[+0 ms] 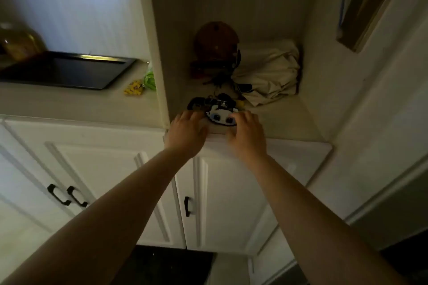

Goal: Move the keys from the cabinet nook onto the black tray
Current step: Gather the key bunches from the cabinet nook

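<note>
Hands first: my left hand and right hand lie spread, fingertips touching the black-and-white bead-charm keys at the nook's front edge. Behind sit crumpled cream cloth and a brown wooden ornament; a partition wall separates the flat black tray.

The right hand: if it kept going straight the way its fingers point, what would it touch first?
The right hand points into the nook, fingertips at the black-and-white charm on the keys. It would probably meet that charm first, if not touching already; depth is unclear. The cream cloth bundle lies farther back.
</note>
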